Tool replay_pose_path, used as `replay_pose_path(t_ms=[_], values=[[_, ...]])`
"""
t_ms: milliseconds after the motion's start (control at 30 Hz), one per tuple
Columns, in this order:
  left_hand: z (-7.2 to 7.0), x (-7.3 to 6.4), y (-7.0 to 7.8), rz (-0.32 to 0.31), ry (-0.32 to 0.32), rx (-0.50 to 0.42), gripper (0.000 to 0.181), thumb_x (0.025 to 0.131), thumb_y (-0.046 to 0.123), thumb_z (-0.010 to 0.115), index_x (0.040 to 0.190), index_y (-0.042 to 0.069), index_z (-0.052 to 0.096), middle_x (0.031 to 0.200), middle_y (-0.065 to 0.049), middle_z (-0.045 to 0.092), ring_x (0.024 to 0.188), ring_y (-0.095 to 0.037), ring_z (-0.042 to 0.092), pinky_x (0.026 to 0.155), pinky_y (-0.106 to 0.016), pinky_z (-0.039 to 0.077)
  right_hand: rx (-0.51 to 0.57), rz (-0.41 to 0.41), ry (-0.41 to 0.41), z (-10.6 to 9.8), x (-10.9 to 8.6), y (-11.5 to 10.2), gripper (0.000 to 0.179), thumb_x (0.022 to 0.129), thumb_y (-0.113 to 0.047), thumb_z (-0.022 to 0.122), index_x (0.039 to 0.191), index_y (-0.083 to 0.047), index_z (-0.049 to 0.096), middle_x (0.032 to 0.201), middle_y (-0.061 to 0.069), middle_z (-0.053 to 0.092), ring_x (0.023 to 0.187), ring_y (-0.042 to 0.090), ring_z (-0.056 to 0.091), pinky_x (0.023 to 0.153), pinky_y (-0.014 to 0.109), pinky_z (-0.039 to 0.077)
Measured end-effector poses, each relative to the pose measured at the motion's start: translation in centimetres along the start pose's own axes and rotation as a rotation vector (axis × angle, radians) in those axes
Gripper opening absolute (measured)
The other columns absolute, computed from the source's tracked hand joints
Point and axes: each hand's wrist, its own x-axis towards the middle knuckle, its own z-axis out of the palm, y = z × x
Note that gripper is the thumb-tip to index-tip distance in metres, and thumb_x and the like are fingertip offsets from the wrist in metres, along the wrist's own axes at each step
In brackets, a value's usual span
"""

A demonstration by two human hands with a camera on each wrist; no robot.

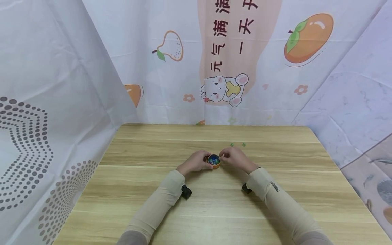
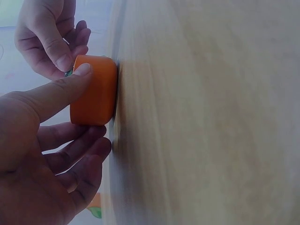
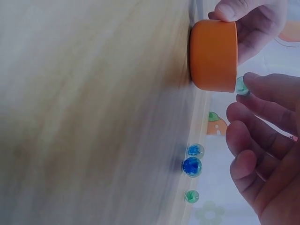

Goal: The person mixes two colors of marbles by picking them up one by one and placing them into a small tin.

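Left hand (image 1: 198, 161) grips the cup (image 3: 213, 56); right hand (image 1: 236, 159) pinches a marble (image 3: 241, 86), likely hard and slick, best held across its middle

orange bowl (image 3: 213, 55): wall blocks its contents (image 1: 213, 159) in both wrist views, and mid-frame in head view they're too tiny to count
green marble (image 3: 241, 86): partly behind right hand (image 3: 281, 164), upper right of right wrist view
left hand (image 2: 40, 168): chopped at left wrist view's left edge
lettering (image 1: 220, 28): cropped up top, head view
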Motion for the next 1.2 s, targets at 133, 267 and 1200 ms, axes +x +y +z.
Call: replay_pose_path(t_ms=[133,267,1200], values=[[0.0,0.0,0.0,0.008,0.005,0.002,0.048,0.084,0.026,0.078,0.126,0.008,0.064,0.108,-0.002,0.068,0.090,-0.011,0.057,0.082,-0.029,0.047,0.012,0.017,-0.013,0.1,0.0,0.0,0.014,0.091,-0.015,0.068,0.100,-0.006,0.074,0.082,0.002,0.068,0.068,0.009,0.053,0.060,0.023,0.045],[0.2,0.1,-0.1,0.019,0.004,0.007,0.049,0.083,0.026,0.078,0.126,0.008,0.064,0.109,-0.002,0.068,0.092,-0.011,0.059,0.083,-0.029,0.048,0.027,0.034,-0.029,0.2,-0.1,-0.1,0.016,0.091,-0.016,0.067,0.102,-0.006,0.074,0.084,0.003,0.068,0.069,0.009,0.053,0.061,0.024,0.045],[0.1,0.0,0.2,-0.011,0.007,0.000,0.050,0.084,0.025,0.078,0.128,0.007,0.063,0.112,-0.004,0.068,0.097,-0.015,0.060,0.089,-0.034,0.049,-0.014,0.075,0.022,-1.2,-0.3,0.7,0.020,0.096,-0.017,0.061,0.105,-0.005,0.073,0.091,0.008,0.071,0.076,0.015,0.060,0.067,0.030,0.050]])
